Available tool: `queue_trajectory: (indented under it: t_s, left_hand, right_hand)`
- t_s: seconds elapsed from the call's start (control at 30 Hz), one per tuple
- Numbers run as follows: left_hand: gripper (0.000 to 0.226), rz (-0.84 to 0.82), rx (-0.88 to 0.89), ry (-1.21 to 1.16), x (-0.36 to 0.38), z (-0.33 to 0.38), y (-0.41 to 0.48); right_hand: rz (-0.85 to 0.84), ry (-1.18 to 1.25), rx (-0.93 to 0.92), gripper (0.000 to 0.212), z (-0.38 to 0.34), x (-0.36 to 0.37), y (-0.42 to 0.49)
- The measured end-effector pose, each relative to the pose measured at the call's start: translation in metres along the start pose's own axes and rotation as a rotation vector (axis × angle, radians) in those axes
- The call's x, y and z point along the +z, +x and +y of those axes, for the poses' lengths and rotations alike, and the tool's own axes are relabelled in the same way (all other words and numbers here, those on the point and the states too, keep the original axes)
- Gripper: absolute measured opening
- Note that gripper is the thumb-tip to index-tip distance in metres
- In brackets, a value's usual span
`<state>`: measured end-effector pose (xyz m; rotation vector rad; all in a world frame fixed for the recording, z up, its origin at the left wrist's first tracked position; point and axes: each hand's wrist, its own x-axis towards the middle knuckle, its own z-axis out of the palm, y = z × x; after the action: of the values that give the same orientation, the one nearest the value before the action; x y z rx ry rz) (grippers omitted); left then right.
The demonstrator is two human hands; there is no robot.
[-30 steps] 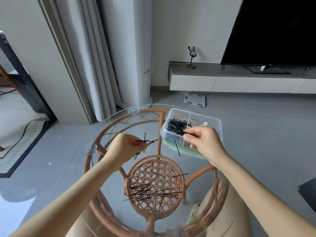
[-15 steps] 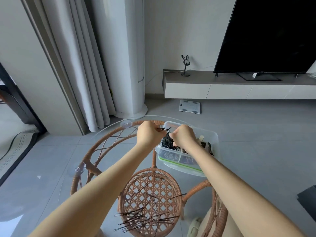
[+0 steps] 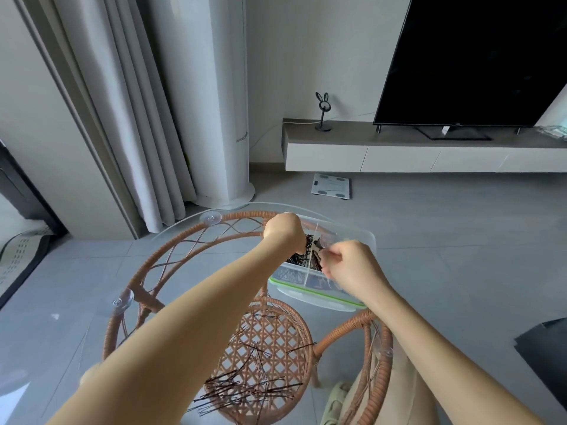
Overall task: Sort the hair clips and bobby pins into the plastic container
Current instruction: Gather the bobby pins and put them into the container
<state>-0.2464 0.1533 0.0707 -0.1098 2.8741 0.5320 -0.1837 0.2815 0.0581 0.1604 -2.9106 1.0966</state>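
Observation:
A clear plastic container (image 3: 306, 290) with a green rim and inner dividers stands at the far right of the glass table. My left hand (image 3: 284, 234) hovers over its left compartment, fingers curled down around a small bunch of black bobby pins that reach into the bobby pins (image 3: 297, 259) lying there. My right hand (image 3: 352, 268) is over the right compartment, fingertips pinched on a small dark pin; most of it is hidden. Darker clips show in the right compartment (image 3: 316, 265). A loose pile of bobby pins (image 3: 245, 391) lies on the glass close to me.
The round glass table top (image 3: 184, 223) rests on a rattan frame (image 3: 147, 271) with suction cups. Beyond are grey floor tiles, a bathroom scale (image 3: 331, 187), curtains, a low TV bench and a television. A dark object (image 3: 546, 348) sits at the right edge.
Both hands moved from in front of the container to above it. The left hand dropped into the left compartment and the right hand drew apart to the right compartment. The camera tilted up.

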Motion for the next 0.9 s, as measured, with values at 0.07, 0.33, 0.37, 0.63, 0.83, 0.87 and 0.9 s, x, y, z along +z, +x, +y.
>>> queue_trajectory:
  t_s: [0.07,0.33,0.37,0.63,0.83,0.87,0.9]
  left_hand:
    - [0.038,-0.011,0.007,0.035,-0.003,-0.004,-0.003]
    - [0.011,0.144,0.091,-0.004,0.006,-0.019,-0.007]
    - [0.015,0.154,0.095,-0.021,0.007,-0.019,-0.007]
    - [0.028,0.329,0.176,-0.201,-0.008,-0.048,-0.049]
    - [0.06,0.28,0.283,-0.104,0.041,-0.144,-0.123]
    - [0.077,0.22,0.279,-0.094,0.053,-0.157,-0.129]
    - [0.088,0.17,0.283,-0.095,0.066,-0.165,-0.132]
  right_hand:
    - [-0.005,-0.017,-0.031,0.034,0.001,-0.001,-0.008]
    - [0.006,-0.009,-0.105,0.035,0.001,0.001,-0.028]
    - [0.0,-0.009,-0.104,0.035,0.002,0.001,-0.03]
    - [-0.236,-0.125,-0.039,0.026,0.011,0.0,-0.053]
    - [-0.272,-0.444,0.068,0.022,0.024,0.034,-0.086]
    - [-0.258,-0.447,0.05,0.017,0.02,0.043,-0.091]
    - [-0.248,-0.44,0.028,0.014,0.015,0.051,-0.095]
